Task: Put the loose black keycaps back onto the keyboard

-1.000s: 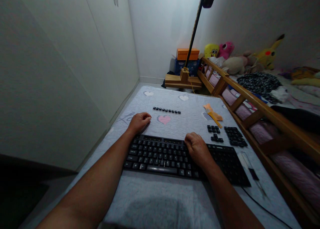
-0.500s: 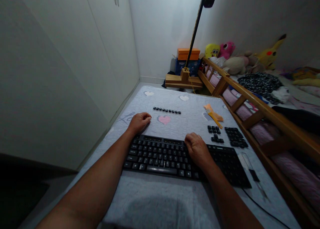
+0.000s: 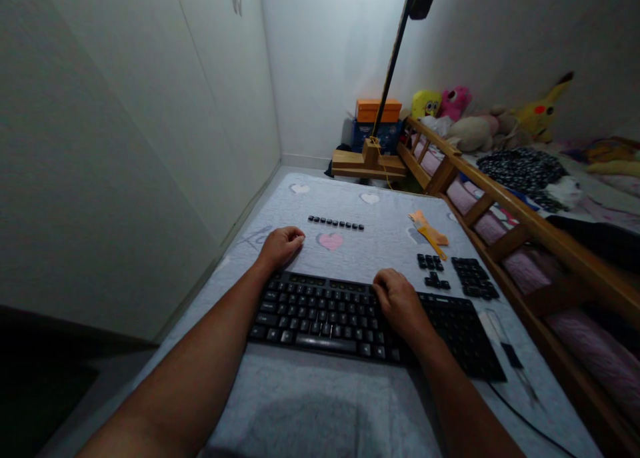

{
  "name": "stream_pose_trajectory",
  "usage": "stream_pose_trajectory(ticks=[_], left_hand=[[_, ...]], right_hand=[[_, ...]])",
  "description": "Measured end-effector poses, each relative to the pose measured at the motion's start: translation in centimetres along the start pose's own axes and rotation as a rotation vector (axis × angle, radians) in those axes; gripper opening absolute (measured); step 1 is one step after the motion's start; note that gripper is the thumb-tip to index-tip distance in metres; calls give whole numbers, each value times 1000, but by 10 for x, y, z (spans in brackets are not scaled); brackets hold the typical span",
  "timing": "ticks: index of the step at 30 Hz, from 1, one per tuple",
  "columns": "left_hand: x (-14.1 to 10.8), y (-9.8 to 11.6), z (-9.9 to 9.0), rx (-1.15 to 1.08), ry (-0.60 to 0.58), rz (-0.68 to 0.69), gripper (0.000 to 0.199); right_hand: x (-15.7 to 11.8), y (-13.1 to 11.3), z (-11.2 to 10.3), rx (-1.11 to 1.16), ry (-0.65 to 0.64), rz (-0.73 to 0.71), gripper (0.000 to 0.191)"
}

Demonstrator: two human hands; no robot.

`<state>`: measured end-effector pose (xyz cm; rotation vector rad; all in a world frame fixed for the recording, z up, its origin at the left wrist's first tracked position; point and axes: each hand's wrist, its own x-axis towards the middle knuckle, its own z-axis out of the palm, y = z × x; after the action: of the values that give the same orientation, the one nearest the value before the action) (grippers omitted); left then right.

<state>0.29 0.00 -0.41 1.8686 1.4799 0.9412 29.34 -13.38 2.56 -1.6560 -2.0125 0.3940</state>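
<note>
A black keyboard (image 3: 320,318) lies across the cloth, its main keys in place and its right-hand section bare of keycaps. My right hand (image 3: 397,298) rests over the upper right of the main keys with curled fingers; whatever is under the fingertips is hidden. Just beyond the keyboard's top left corner, my left hand (image 3: 283,247) lies on the cloth, fingers bent and pressed together, their contents not visible. A row of several small black keycaps (image 3: 336,223) runs beyond the hands. More loose keycaps (image 3: 430,263) sit grouped at the right, beside a larger block of keycaps (image 3: 474,278).
A yellow-handled brush (image 3: 431,240) lies on an orange cloth (image 3: 437,231). A wire tool with a dark grip (image 3: 511,355) is right of the keyboard, near its cable (image 3: 530,415). A wooden bed rail (image 3: 530,215) borders the right; a white cabinet (image 3: 150,145) stands left.
The whole view has shifted slightly. Both hands hold nearly the same places and poses relative to the keyboard, and the keycaps stay where they were.
</note>
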Motion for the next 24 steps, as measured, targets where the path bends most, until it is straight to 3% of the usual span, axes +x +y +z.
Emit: stream_pose_trajectory(ticks=[12, 16, 20, 24], left_hand=[[0, -2, 1, 5, 9, 6, 26], [0, -1, 1, 14, 12, 9, 25], [-1, 0, 1, 13, 14, 3, 25], [0, -2, 2, 21, 20, 13, 25]], right_hand=[[1, 2, 1, -39, -37, -6, 17], [7, -4, -9, -110, -130, 5, 18], [32, -4, -26, -141, -251, 7, 16], [79, 6, -32, -88, -142, 56, 13]])
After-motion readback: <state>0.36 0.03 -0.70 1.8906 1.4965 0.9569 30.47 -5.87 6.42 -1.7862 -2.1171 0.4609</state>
